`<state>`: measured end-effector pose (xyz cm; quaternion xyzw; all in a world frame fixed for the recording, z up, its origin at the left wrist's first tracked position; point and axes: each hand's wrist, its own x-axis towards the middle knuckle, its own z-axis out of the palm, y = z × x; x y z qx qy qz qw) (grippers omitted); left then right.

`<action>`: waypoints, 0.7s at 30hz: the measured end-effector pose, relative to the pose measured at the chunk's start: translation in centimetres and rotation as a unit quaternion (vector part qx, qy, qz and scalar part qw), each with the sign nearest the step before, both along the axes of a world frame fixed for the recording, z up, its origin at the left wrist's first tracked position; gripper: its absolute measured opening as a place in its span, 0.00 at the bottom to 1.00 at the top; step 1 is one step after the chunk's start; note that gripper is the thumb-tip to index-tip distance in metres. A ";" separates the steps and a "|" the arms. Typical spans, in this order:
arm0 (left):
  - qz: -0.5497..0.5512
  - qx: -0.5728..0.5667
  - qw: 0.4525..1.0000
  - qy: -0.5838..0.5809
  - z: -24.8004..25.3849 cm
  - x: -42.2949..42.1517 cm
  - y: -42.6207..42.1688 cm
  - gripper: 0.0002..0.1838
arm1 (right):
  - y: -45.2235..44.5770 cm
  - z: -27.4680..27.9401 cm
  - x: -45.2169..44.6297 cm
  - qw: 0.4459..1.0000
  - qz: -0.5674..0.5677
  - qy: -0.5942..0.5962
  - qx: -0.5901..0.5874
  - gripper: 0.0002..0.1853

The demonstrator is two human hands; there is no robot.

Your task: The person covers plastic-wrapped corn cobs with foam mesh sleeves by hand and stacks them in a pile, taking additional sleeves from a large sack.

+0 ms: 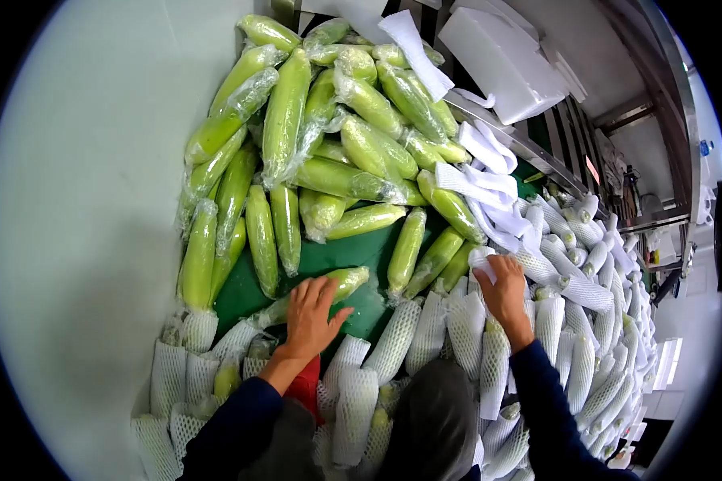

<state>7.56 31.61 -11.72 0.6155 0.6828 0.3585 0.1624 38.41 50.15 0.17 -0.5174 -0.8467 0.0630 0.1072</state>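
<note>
My left hand point(311, 314) lies over a plastic-wrapped green corn cob point(348, 282) on the green surface point(361, 245), its fingers spread. My right hand point(502, 290) is closed at the end of a white foam net sleeve point(481, 260), at the edge of the sleeved cobs; whether a cob is inside cannot be made out. Beyond my hands is a pile of wrapped cobs point(287, 120) without sleeves. Loose flat white sleeves point(489, 189) lie between that pile and the sleeved cobs at the right.
Sleeved cobs point(353, 417) lie close around my legs and in a large heap point(602, 337) at the right. A white foam box point(501, 60) stands at the back right beside a metal rail point(529, 144). A pale wall point(96, 200) runs along the left.
</note>
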 end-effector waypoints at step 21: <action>0.218 -0.090 0.932 -0.274 4.2 4.1 -2.2 0.17 | -18.4 -10.5 -19.9 0.698 -0.306 0.582 -0.283 0.32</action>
